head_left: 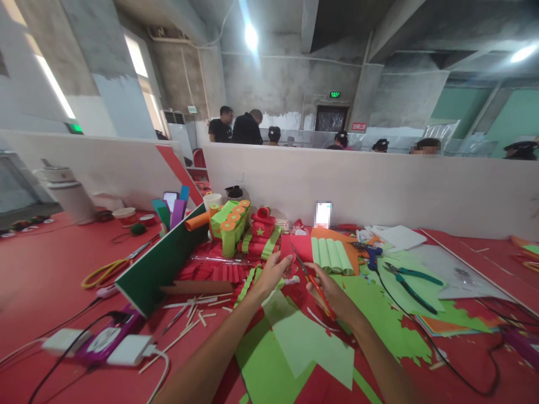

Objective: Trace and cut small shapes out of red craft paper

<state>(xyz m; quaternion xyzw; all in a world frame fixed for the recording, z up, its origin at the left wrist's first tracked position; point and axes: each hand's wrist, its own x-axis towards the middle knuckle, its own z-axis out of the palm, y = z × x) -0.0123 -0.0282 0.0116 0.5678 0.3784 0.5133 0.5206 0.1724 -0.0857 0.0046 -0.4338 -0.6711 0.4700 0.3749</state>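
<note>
My right hand (324, 292) grips a pair of scissors (319, 293) by red-orange handles. The narrow blades reach up and left toward my left hand (273, 272). That hand is closed in a pinch on a piece of red paper (292, 259); its outline blends with the red behind. Just beyond the fingers lie a red sheet (300, 242) and a row of pale green paper rolls (332, 255). Pale green sheets (309, 339) lie below my hands. Green and red paper-craft shapes (233, 224) stand to the left.
Teal-handled pliers (415, 280) and a blue glue gun (373, 258) with a cable lie at right. A dark green board (164, 264), yellow-handled scissors (107, 272) and a purple power strip (107, 339) are at left. A white partition (379, 188) stands behind; several people are beyond it.
</note>
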